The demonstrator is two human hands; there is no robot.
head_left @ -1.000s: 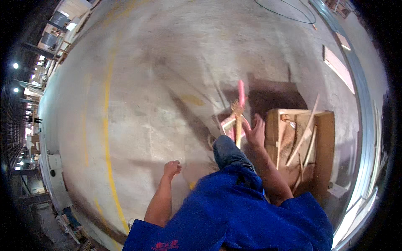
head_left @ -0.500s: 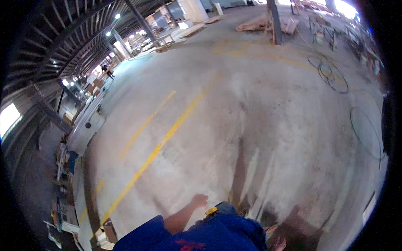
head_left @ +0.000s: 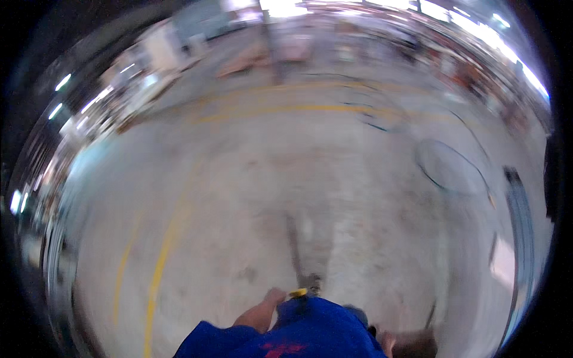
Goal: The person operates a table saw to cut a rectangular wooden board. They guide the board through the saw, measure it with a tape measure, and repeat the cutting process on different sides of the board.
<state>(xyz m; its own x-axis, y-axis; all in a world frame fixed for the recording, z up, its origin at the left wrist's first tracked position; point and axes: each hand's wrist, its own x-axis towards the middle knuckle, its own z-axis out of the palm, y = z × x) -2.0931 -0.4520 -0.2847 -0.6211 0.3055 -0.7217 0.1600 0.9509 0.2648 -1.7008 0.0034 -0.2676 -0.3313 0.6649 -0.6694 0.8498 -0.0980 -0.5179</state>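
My left hand [head_left: 276, 295] hangs low in front of my blue shirt [head_left: 310, 334], close to a small yellow object [head_left: 298, 292] at the shirt's front. Blur hides its fingers, and nothing held by it can be made out. At the lower edge, to the right of the shirt, part of my right hand [head_left: 388, 341] shows. Its fingers are smeared and partly cut off, so its grip is unclear. Both hands are over bare concrete floor [head_left: 286, 191], apart from any other thing I can make out.
Yellow lines [head_left: 158, 268] run along the floor at left. A looped dark hose [head_left: 441, 186] lies at right, near long grey metal-looking pieces [head_left: 520, 221] and a pale flat panel [head_left: 502, 262]. A post [head_left: 268, 45] stands far ahead, with blurred stacked material around it.
My view has swung to the right: the yellow lines and post have shifted left, and the hose and grey pieces show more. My right hand is less visible now.
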